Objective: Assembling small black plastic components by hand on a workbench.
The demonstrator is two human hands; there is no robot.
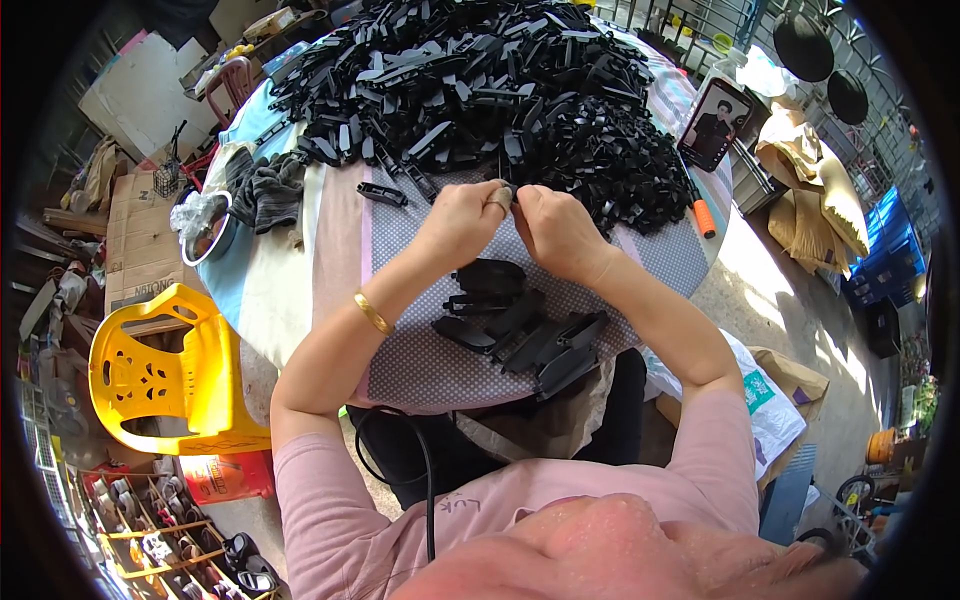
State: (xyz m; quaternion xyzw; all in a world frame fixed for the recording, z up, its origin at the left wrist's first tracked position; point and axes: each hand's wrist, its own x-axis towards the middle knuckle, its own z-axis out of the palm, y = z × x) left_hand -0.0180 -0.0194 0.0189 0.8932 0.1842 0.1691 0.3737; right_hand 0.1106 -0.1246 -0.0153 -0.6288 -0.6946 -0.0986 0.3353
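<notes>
At the near foot of the large heap of black plastic clip parts [480,90] that covers the far half of the round cloth-covered table [290,290], the left hand [462,222] and right hand [552,230] meet, both pinched shut on one small black plastic piece [507,192] held between their fingertips. A small pile of flat black plastic pieces [520,325] lies nearer than the heap, by the table's near edge. Left of the heap, a round white-rimmed bowl [205,235] holds crumpled clear plastic at the table's rim. Bare cloth stays open between heap and near edge. A yellow plastic chair [165,370] stands beyond the left rim.
</notes>
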